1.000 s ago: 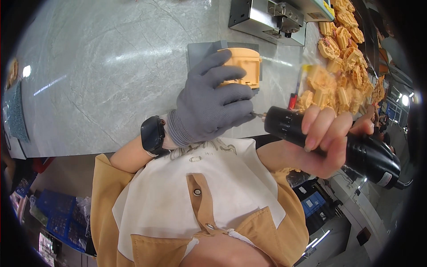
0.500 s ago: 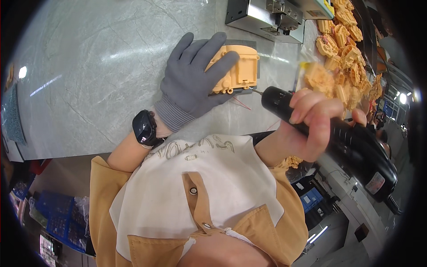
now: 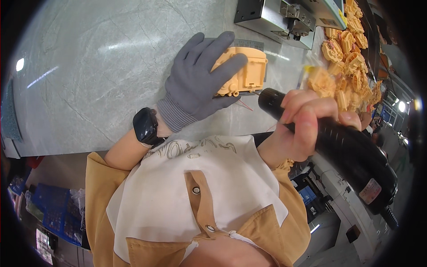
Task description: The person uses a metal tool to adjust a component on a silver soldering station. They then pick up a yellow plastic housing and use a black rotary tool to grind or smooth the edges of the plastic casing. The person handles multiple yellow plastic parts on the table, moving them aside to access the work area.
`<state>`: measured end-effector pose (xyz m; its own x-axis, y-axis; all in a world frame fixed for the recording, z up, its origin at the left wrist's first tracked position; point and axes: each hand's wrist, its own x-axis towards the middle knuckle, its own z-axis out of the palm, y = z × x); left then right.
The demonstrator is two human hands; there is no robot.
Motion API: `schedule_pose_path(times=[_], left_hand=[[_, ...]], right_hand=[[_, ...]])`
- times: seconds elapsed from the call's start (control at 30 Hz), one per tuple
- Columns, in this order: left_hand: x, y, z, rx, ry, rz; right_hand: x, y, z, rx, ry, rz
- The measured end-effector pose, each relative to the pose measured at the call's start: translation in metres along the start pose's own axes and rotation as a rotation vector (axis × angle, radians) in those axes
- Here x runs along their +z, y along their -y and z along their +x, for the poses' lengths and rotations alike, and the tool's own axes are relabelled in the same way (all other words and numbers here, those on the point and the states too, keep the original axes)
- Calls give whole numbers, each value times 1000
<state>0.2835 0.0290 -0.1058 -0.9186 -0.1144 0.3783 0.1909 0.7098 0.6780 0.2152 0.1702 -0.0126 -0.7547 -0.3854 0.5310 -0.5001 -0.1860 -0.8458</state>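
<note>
Orange housing [image 3: 255,71] sits on the near side of the metal machine [image 3: 267,18], slightly left, held by the gloved left hand [image 3: 193,82], fingers splayed across it. The right hand [image 3: 307,127] grips a black power screwdriver [image 3: 351,155], its bit [image 3: 255,92] by the housing's near edge; contact is too small to judge. Screw-driving seems in hand; the next move calls for a straight bit and steady pressure.

a metal-cased device [image 3: 263,18] is standing on the far right part of the table [image 3: 115,80]; a blue-grey textured sheet [image 3: 10,113] is lying toward its left end; blue crates [image 3: 58,211] are sitting at lower left, clear plastic [image 3: 78,200] showing beside them.
</note>
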Motion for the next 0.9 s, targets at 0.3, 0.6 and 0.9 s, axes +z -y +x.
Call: schedule_pose_path(times=[0.3, 0.6, 0.9], left_hand=[[-2, 5, 1, 31, 12, -25], [-5, 9, 2, 62, 27, -122], [-7, 9, -2, 9, 33, -85]], right_hand=[[-4, -3, 12, -58, -119, 242], [-19, -47, 102, -240, -338, -98], [-7, -11, 40, -54, -254, 91]])
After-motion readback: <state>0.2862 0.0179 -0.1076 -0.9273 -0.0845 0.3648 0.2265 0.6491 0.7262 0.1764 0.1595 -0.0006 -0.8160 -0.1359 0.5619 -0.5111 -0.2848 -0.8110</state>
